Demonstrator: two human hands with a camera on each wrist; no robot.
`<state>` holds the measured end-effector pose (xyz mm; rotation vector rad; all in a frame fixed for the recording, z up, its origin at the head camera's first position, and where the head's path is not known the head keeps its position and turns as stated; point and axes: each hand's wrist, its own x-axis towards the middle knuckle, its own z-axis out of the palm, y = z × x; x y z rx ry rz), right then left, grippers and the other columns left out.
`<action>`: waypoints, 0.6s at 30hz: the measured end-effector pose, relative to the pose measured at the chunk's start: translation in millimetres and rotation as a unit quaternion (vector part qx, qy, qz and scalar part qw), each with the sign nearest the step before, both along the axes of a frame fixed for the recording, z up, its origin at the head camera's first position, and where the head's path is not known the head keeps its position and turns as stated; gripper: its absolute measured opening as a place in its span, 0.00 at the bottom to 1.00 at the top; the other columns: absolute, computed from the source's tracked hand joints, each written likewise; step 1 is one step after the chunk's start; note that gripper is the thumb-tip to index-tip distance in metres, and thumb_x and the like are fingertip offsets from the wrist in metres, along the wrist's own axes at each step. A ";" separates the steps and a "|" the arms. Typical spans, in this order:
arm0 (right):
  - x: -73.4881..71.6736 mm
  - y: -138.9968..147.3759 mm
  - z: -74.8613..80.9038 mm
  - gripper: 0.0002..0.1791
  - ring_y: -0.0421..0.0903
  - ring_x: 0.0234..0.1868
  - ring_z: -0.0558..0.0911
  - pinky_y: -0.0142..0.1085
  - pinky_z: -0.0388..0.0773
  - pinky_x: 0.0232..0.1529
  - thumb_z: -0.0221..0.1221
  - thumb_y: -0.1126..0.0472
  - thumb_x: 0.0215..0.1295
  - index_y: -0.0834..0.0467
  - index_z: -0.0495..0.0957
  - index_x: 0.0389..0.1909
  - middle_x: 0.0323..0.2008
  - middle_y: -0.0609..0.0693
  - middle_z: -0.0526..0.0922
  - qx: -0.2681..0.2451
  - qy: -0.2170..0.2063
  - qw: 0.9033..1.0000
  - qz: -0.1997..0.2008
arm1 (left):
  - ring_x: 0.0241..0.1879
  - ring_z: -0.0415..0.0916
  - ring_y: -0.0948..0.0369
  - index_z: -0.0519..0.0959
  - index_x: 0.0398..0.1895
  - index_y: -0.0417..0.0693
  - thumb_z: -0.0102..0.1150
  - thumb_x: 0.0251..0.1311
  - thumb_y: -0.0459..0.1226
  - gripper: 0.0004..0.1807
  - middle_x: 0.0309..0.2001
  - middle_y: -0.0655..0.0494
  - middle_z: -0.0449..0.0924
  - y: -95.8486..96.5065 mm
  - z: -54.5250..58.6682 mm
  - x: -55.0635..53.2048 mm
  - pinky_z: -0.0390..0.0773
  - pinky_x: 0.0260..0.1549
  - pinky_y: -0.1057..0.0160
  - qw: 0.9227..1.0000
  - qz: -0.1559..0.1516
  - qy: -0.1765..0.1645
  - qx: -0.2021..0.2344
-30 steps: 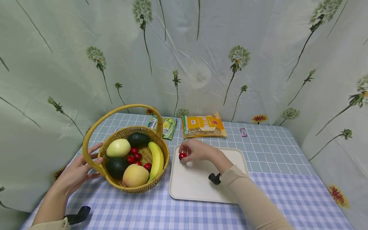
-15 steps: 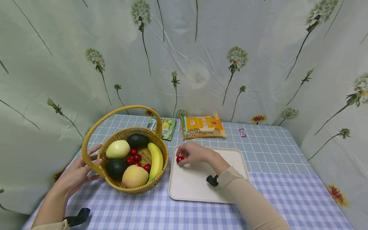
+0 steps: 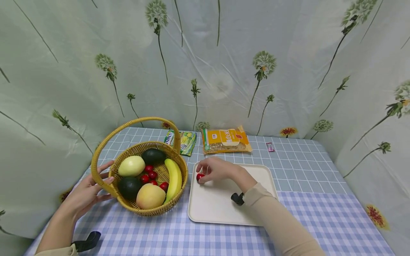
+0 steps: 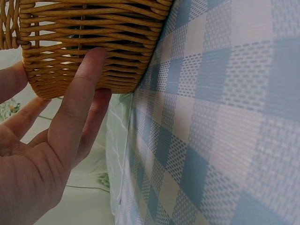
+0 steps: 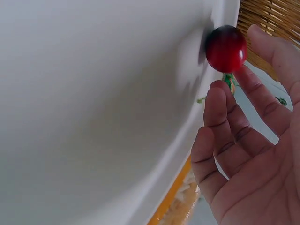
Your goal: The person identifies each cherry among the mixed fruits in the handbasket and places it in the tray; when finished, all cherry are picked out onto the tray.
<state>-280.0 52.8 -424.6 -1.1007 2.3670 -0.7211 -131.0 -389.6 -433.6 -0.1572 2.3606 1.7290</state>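
A yellow wicker basket [image 3: 150, 211] with a tall handle stands left of centre. My left hand [image 3: 85, 190] is at its left side, and in the left wrist view the spread fingers [image 4: 77, 101] reach the basket's weave [image 4: 112, 77]. A glossy dark red cherry [image 3: 200, 177] rests near the left rim of the cream tray [image 3: 224, 213]. Over it is my right hand [image 3: 217, 170]. In the right wrist view, the thumb and index fingertip lie right beside the cherry [image 5: 226, 49], loosely spread rather than closed round it.
Inside the basket lie a banana [image 3: 174, 179], a peach [image 3: 150, 195], two dark green fruits, a pale yellow-green fruit [image 3: 131, 165] and several cherries. Behind the tray are an orange grain bag [image 3: 226, 141], a green packet [image 3: 188, 143] and a small pink packet [image 3: 270, 147].
My right hand and the cherry have shifted slightly left and nearer me on the tray, then stayed almost still. The left hand and basket have kept their places.
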 end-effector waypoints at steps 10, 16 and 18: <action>-9.3 -6.6 26.9 0.19 0.44 0.42 0.81 0.33 0.80 0.46 0.69 0.52 0.73 0.57 0.84 0.58 0.43 0.49 0.85 -0.003 0.023 1.000 0.007 | 0.51 0.78 0.77 0.40 0.90 0.55 0.51 0.84 0.46 0.42 0.81 0.25 0.49 0.4 0.5 0.5 0.87 0.53 0.45 1.000 0.001 -0.002 0.002; -11.2 -26.3 47.8 0.18 0.46 0.44 0.82 0.32 0.80 0.46 0.67 0.53 0.76 0.58 0.84 0.59 0.45 0.51 0.86 -0.011 0.052 0.998 0.037 | 0.51 0.77 0.77 0.39 0.90 0.55 0.51 0.84 0.46 0.43 0.81 0.25 0.48 1.3 0.9 0.6 0.87 0.53 0.45 1.000 0.002 -0.003 -0.003; -10.2 -35.6 53.9 0.17 0.45 0.44 0.82 0.31 0.80 0.47 0.66 0.53 0.76 0.57 0.84 0.59 0.46 0.50 0.86 -0.010 0.058 0.997 0.047 | 0.51 0.77 0.77 0.39 0.90 0.55 0.51 0.84 0.46 0.43 0.81 0.25 0.48 1.6 1.4 0.5 0.87 0.53 0.45 1.000 0.002 -0.002 -0.004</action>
